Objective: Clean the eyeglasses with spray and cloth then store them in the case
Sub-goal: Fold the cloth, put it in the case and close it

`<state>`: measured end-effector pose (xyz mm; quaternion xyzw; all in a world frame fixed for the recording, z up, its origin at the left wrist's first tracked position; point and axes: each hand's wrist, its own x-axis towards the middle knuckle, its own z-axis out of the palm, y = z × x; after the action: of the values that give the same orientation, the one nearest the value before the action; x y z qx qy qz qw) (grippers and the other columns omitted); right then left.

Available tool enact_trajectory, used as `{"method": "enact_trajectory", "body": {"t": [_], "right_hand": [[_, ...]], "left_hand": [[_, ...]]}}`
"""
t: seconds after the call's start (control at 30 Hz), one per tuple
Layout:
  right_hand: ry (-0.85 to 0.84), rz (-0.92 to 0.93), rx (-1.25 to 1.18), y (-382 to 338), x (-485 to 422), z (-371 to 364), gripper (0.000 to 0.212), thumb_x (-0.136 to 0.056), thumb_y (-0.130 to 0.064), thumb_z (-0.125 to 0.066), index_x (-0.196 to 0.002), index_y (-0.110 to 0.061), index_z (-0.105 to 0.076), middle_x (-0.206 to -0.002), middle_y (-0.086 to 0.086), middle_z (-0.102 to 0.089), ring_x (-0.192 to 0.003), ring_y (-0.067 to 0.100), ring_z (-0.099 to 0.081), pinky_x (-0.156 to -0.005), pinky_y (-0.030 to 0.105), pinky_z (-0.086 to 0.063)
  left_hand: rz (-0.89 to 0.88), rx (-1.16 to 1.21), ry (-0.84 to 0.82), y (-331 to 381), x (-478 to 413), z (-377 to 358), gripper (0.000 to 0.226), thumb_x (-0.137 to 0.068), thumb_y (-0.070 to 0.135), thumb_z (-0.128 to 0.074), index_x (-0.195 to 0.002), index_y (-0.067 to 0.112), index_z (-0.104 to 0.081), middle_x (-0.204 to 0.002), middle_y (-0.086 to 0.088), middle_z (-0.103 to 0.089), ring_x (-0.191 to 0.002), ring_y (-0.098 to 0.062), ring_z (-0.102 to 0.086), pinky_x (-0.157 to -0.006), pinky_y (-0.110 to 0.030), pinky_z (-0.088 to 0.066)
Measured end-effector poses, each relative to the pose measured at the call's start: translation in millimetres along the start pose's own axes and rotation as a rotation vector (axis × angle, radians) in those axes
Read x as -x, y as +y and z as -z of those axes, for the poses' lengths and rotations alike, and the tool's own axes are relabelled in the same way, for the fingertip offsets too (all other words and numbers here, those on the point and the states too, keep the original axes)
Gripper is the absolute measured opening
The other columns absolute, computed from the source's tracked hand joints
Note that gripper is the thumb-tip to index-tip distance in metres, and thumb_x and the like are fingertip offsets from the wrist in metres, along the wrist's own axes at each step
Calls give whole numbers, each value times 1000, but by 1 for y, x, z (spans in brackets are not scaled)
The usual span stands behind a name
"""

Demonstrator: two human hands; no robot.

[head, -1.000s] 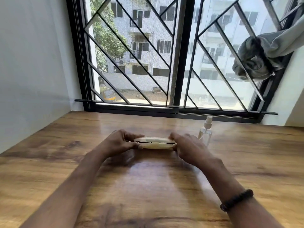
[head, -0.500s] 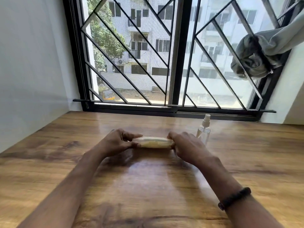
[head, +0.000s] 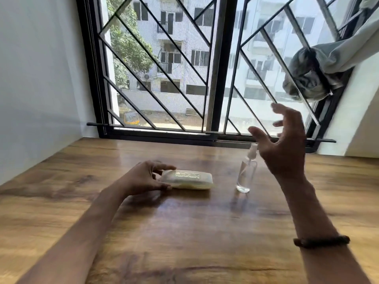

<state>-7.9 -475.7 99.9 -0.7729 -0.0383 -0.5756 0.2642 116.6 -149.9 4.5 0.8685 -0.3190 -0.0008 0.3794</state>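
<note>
1. One pale yellow rounded hard case (head: 187,179). It lies flat on the brown wood-grain table (head: 184,242) with its lid shut, about mid-table and a bit left of centre.
2. One small clear plastic spray bottle (head: 246,175) with a white nozzle. It stands upright to the right of the case, near it but not touching.
3. Two hands in shot. The left hand (head: 145,178) grips the left end of the case, with the thumb along the near edge and the fingers curled over the top.
4. The right hand (head: 285,144) is up in the air over the bottle, fingers spread and loosely bent, holding nothing. It's pretty motion-blurred. The heel of the palm sits right next to the nozzle in the shot, and I honestly can't tell if it brushes it.
5. One dark beaded bracelet (head: 322,242) on the right wrist.
6. One grey curtain (head: 311,78), bunched into a knot at the top right against the black diagonal window grille (head: 164,64).
7. Writing: the case lid has a few lines of gold-ish print, a bigger line over smaller ones, but it's way too blurry to read.
8. Through the window there's one yellow vehicle (head: 131,117) at street level, a green tree, and pale apartment blocks.
</note>
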Motion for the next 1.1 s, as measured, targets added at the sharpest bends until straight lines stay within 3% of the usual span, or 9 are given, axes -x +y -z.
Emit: {"method": "enact_trajectory", "body": {"t": [0.1, 0.27, 0.37, 0.47, 0.57, 0.63, 0.77, 0.9, 1.1], "right_hand": [[-67, -357, -155, 24, -3, 9, 83, -69, -54, -77, -140, -24, -44, -127, 4, -58, -104, 26, -62, -86, 34, -50], [-635, -728, -213, 44, 4, 14, 118, -47, -64, -84, -149, -31, -34, -127, 5, -59, -110, 21, -62, -88, 44, -54], [-833, -775, -185, 46, 11, 10, 106, -53, -47, -88, -145, -32, -37, -123, 6, -62, -109, 23, -62, -75, 37, -49], [-959, -756, -158, 51, 18, 6, 66, -65, -28, -90, -121, -26, -57, -99, 6, -71, -92, 23, -63, -72, 36, -44], [-927, -697, -154, 50, 24, -2, 22, -72, -11, -84, -90, -11, -73, -78, 8, -70, -76, 21, -61, -60, 31, -41], [-868, -667, -126, 47, 25, -6, 14, -70, -9, -85, -80, -8, -76, -72, 6, -71, -68, 18, -62, -54, 27, -41], [-794, -597, -57, 40, 30, -20, 17, -65, -24, -89, -76, -15, -79, -64, -5, -71, -62, 11, -60, -63, 30, -47], [-744, -529, -14, 26, 37, -34, 27, -53, -47, -79, -73, -31, -77, -75, -11, -76, -86, 12, -70, -84, 39, -56], [-756, -460, 69, 9, 43, -44, 50, -42, -67, -65, -77, -33, -77, -78, -10, -76, -88, 15, -70, -83, 42, -57]], "left_hand": [[-25, -30, -1, 3, 0, -1, 60, -67, 34, -94, -123, 39, -71, -110, 13, -66, -97, -11, -66, -87, -33, -56], [-35, -24, -5, 3, 1, -1, 63, -63, 46, -93, -122, 42, -71, -114, 15, -64, -102, -12, -67, -90, -39, -58], [-38, -23, -11, 4, 2, -1, 71, -56, 62, -83, -123, 43, -70, -114, 18, -64, -102, -6, -66, -92, -40, -57], [-33, -10, -14, 4, 1, -2, 71, -55, 62, -82, -122, 45, -70, -115, 20, -64, -104, -4, -65, -94, -42, -57], [-28, 0, -14, 3, 0, -2, 71, -54, 63, -83, -122, 47, -70, -115, 20, -64, -106, -7, -65, -94, -42, -57], [-35, -3, -16, 1, 0, -1, 71, -55, 64, -82, -122, 46, -69, -115, 20, -65, -107, -8, -65, -94, -42, -57], [-42, 2, -14, 4, 0, -1, 72, -55, 63, -81, -123, 43, -70, -114, 19, -65, -102, -1, -65, -92, -39, -57], [-56, -3, -4, 4, -1, -2, 65, -63, 49, -89, -125, 39, -70, -113, 17, -66, -98, 5, -63, -88, -36, -55], [-66, -33, 11, 5, 0, -2, 60, -72, 32, -92, -127, 37, -69, -114, 16, -65, -98, 0, -63, -89, -36, -54]]}}
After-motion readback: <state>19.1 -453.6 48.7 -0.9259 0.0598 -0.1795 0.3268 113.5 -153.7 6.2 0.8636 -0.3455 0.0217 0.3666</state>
